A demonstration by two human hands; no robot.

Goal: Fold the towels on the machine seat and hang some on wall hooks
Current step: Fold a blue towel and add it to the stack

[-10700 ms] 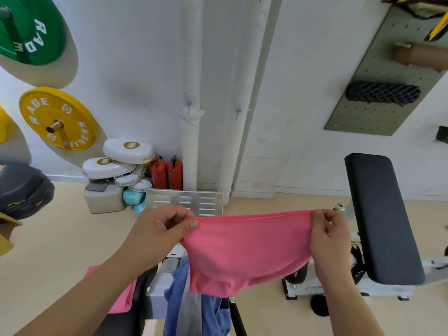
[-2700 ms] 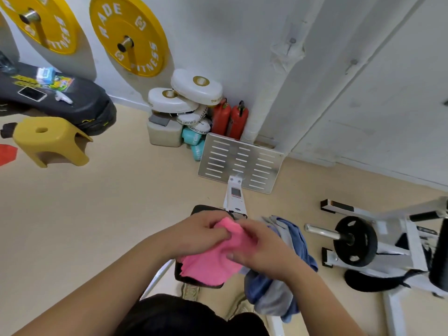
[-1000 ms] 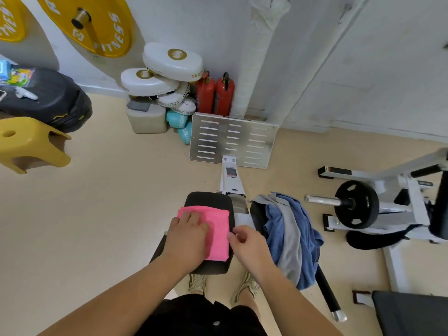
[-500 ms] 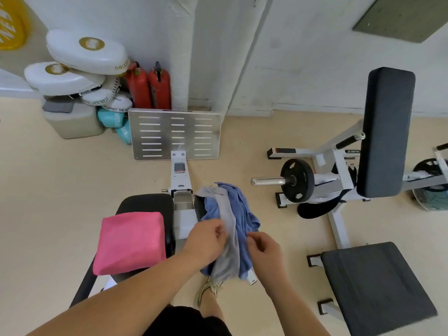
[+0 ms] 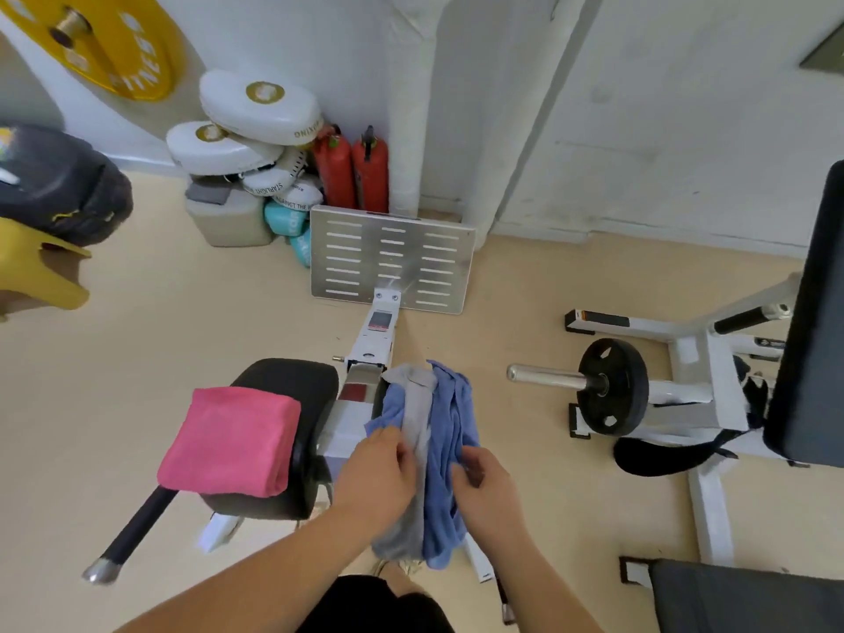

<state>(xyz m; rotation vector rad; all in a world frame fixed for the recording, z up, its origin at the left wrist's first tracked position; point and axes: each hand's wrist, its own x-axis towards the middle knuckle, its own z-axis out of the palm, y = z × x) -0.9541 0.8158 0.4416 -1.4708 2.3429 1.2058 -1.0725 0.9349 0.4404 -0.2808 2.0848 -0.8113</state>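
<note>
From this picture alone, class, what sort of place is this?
Most likely a small gym or home workout room: a yellow weight plate hangs on the wall, a black plate sits on a bar, and white boxing pads are stacked in the corner.

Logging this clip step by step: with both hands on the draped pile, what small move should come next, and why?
Probably lift the grey towel clear of the blue towel. The pink towel already lies folded on the black seat, and the left hand pinches the grey one while the right hand grips the blue, both still bunched and unfolded.
</note>
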